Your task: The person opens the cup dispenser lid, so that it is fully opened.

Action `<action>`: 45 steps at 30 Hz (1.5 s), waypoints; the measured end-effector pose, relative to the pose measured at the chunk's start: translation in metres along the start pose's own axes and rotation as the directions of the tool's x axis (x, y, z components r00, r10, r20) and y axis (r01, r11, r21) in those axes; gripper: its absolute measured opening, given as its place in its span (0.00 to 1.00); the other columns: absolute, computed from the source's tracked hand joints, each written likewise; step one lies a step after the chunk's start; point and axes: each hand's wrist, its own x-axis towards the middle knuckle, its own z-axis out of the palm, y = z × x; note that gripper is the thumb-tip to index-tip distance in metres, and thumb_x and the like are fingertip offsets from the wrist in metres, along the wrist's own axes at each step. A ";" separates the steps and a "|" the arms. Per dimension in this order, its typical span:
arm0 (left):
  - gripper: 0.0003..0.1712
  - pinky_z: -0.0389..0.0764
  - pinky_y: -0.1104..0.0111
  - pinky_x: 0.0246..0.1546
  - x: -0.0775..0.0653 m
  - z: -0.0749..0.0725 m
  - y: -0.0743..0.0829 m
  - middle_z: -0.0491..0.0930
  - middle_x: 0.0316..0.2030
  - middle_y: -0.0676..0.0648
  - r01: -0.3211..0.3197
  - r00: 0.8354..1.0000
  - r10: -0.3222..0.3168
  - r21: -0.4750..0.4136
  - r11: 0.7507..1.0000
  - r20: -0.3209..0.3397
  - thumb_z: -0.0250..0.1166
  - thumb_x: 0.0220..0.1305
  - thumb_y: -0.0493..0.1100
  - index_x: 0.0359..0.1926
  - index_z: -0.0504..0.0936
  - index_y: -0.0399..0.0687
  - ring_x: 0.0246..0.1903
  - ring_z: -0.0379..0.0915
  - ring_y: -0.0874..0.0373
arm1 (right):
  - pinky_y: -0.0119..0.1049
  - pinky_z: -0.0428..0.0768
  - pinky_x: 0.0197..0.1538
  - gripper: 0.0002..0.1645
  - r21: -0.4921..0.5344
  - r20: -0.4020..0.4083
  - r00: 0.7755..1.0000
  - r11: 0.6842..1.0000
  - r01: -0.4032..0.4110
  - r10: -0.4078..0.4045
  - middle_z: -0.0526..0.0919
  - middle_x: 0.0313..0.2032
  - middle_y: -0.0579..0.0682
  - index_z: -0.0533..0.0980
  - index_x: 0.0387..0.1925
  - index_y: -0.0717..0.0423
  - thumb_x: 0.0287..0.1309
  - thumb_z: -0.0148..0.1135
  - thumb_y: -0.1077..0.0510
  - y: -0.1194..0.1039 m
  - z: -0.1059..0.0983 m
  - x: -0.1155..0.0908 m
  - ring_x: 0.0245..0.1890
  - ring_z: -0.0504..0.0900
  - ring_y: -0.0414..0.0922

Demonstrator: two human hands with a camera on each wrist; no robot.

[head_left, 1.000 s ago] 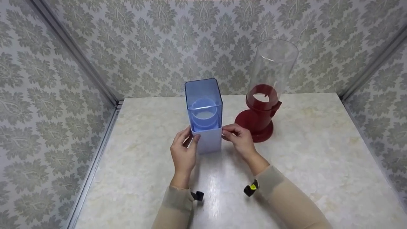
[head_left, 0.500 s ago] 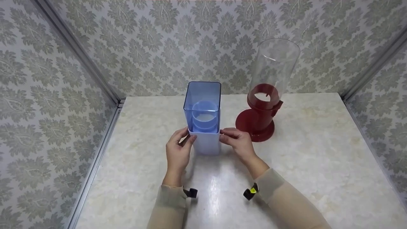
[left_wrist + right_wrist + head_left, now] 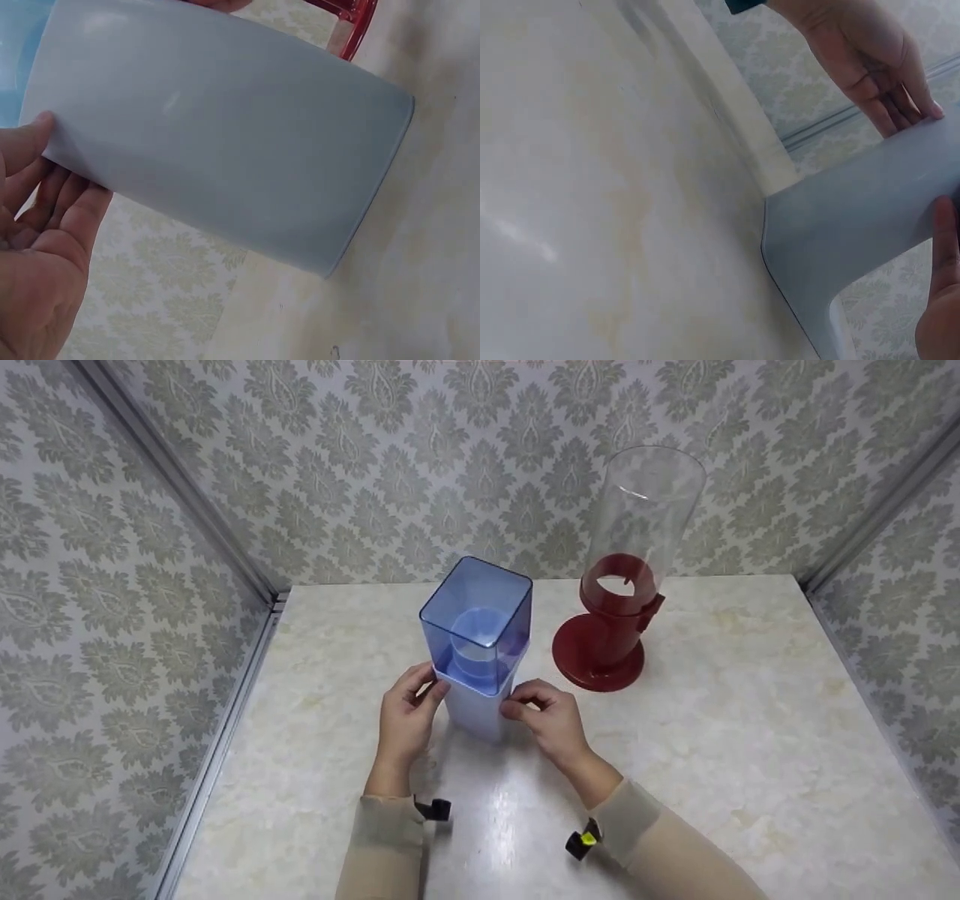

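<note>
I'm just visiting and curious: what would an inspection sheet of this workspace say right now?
Surface: pale marbled table, glossy.
Job's things: blue-topped square container with a pale base, turned corner-on between both hands.
Clutter: red dispenser with a clear cylinder, standing apart behind the right hand.
Grippers: left hand and right hand each hold the container's base with fingertips.
Cables: nothing seen; small clips at both wrists.
Surroundings: patterned wallpaper panels on three sides.

place: staged recording booth | evidence: damask wallpaper panels [image 3: 465, 450] on three sides beyond the grip, metal corner strips [image 3: 176, 480], pale marble tabletop [image 3: 750, 720] under it, fitted wall to wall
</note>
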 end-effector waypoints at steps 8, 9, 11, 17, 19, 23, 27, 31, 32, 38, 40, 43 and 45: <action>0.27 0.80 0.66 0.77 -0.005 -0.005 -0.003 0.84 0.70 0.33 0.027 0.999 -0.026 -0.038 0.999 0.036 0.68 0.80 0.33 0.75 0.80 0.32 0.74 0.81 0.52 | 0.28 0.87 0.41 0.07 -0.077 -0.024 0.995 0.993 0.091 -0.093 0.89 0.36 0.55 0.90 0.33 0.60 0.59 0.84 0.69 -0.007 0.013 -0.013 0.38 0.87 0.36; 0.30 0.79 0.63 0.80 -0.008 -0.004 -0.003 0.81 0.73 0.33 0.037 0.999 -0.036 -0.043 0.998 0.038 0.70 0.79 0.33 0.78 0.77 0.33 0.76 0.78 0.48 | 0.27 0.86 0.40 0.08 -0.071 -0.025 0.993 0.991 0.113 -0.115 0.87 0.36 0.55 0.88 0.32 0.62 0.59 0.84 0.69 -0.010 0.011 -0.011 0.38 0.86 0.36; 0.39 0.74 0.57 0.84 -0.013 -0.001 -0.003 0.76 0.79 0.34 0.051 0.998 -0.049 -0.049 0.998 0.026 0.74 0.75 0.34 0.83 0.71 0.36 0.81 0.72 0.43 | 0.25 0.83 0.39 0.12 -0.044 -0.038 0.986 0.986 0.163 -0.165 0.83 0.35 0.52 0.84 0.33 0.65 0.61 0.84 0.66 -0.017 0.004 -0.004 0.38 0.83 0.36; 0.67 0.65 0.43 0.88 -0.026 0.018 -0.002 0.64 0.84 0.41 0.010 0.998 -0.003 0.102 0.995 -0.067 0.91 0.52 0.46 0.87 0.61 0.45 0.82 0.61 0.41 | 0.30 0.81 0.52 0.53 0.107 -0.010 0.961 0.955 0.276 -0.276 0.80 0.46 0.46 0.74 0.52 0.74 0.54 0.88 0.32 -0.048 -0.022 0.045 0.48 0.80 0.40; 0.75 0.64 0.42 0.87 -0.028 0.025 -0.001 0.61 0.83 0.41 0.015 0.996 0.000 0.160 0.987 -0.094 0.94 0.45 0.52 0.87 0.58 0.45 0.82 0.58 0.42 | 0.34 0.82 0.60 0.65 0.130 0.067 0.963 0.960 0.249 -0.259 0.82 0.55 0.47 0.73 0.62 0.71 0.46 0.87 0.24 -0.059 -0.028 0.064 0.57 0.81 0.42; 0.82 0.65 0.38 0.85 -0.029 0.036 0.003 0.57 0.83 0.42 0.077 0.988 -0.044 0.221 0.972 -0.146 0.97 0.38 0.59 0.87 0.55 0.49 0.82 0.58 0.42 | 0.44 0.77 0.79 0.85 0.078 0.253 0.953 0.986 0.150 -0.165 0.78 0.74 0.57 0.66 0.79 0.66 0.35 0.83 0.13 -0.081 -0.032 0.097 0.76 0.74 0.49; 0.82 0.67 0.36 0.84 -0.027 0.043 0.006 0.58 0.81 0.44 0.123 0.982 -0.082 0.244 0.962 -0.171 0.98 0.36 0.61 0.85 0.56 0.52 0.81 0.61 0.41 | 0.53 0.65 0.89 0.96 0.058 0.444 0.890 0.995 0.086 -0.103 0.64 0.86 0.64 0.54 0.89 0.65 0.33 0.82 0.11 -0.098 -0.032 0.123 0.86 0.64 0.55; 0.78 0.68 0.36 0.84 -0.025 0.049 0.009 0.63 0.79 0.45 0.119 0.982 -0.080 0.238 0.964 -0.169 0.98 0.38 0.59 0.83 0.59 0.52 0.79 0.64 0.43 | 0.43 0.68 0.86 1.00 0.055 0.584 0.810 0.998 0.028 -0.055 0.61 0.89 0.60 0.50 0.92 0.60 0.30 0.85 0.12 -0.110 -0.032 0.140 0.87 0.63 0.51; 0.76 0.68 0.37 0.84 -0.024 0.049 0.009 0.64 0.78 0.45 0.112 0.983 -0.073 0.238 0.965 -0.169 0.98 0.38 0.58 0.82 0.60 0.52 0.79 0.65 0.43 | 0.42 0.70 0.85 1.00 0.054 0.611 0.790 0.998 0.022 -0.050 0.61 0.89 0.58 0.50 0.92 0.58 0.29 0.86 0.13 -0.113 -0.032 0.143 0.87 0.64 0.50; 0.71 0.72 0.43 0.83 -0.022 0.046 0.006 0.69 0.75 0.45 0.069 0.988 -0.031 0.259 0.963 -0.149 0.97 0.41 0.58 0.81 0.64 0.50 0.76 0.69 0.46 | 0.43 0.74 0.81 0.96 0.086 0.718 0.694 0.996 -0.018 -0.050 0.65 0.88 0.54 0.50 0.93 0.52 0.32 0.91 0.19 -0.120 -0.028 0.155 0.82 0.70 0.51; 0.71 0.73 0.44 0.82 -0.022 0.043 0.005 0.69 0.74 0.45 0.060 0.991 -0.026 0.267 0.962 -0.132 0.96 0.41 0.58 0.81 0.65 0.49 0.76 0.70 0.46 | 0.43 0.77 0.78 0.95 0.076 0.724 0.688 0.997 -0.011 -0.048 0.70 0.84 0.53 0.52 0.93 0.51 0.32 0.91 0.20 -0.120 -0.025 0.155 0.78 0.74 0.51; 0.71 0.75 0.45 0.81 -0.020 0.035 0.003 0.71 0.74 0.45 0.049 0.995 -0.023 0.275 0.960 -0.099 0.96 0.41 0.57 0.81 0.66 0.49 0.75 0.72 0.47 | 0.44 0.79 0.75 0.91 0.080 0.711 0.701 0.997 -0.002 -0.056 0.75 0.78 0.51 0.56 0.91 0.52 0.33 0.93 0.22 -0.117 -0.020 0.151 0.74 0.76 0.51; 0.71 0.75 0.45 0.81 -0.017 0.030 0.002 0.72 0.73 0.46 0.039 0.997 -0.020 0.275 0.961 -0.072 0.97 0.40 0.56 0.81 0.67 0.50 0.74 0.72 0.47 | 0.46 0.79 0.75 0.89 0.105 0.698 0.713 0.994 -0.009 -0.067 0.76 0.76 0.50 0.57 0.89 0.52 0.34 0.93 0.23 -0.115 -0.016 0.146 0.74 0.75 0.52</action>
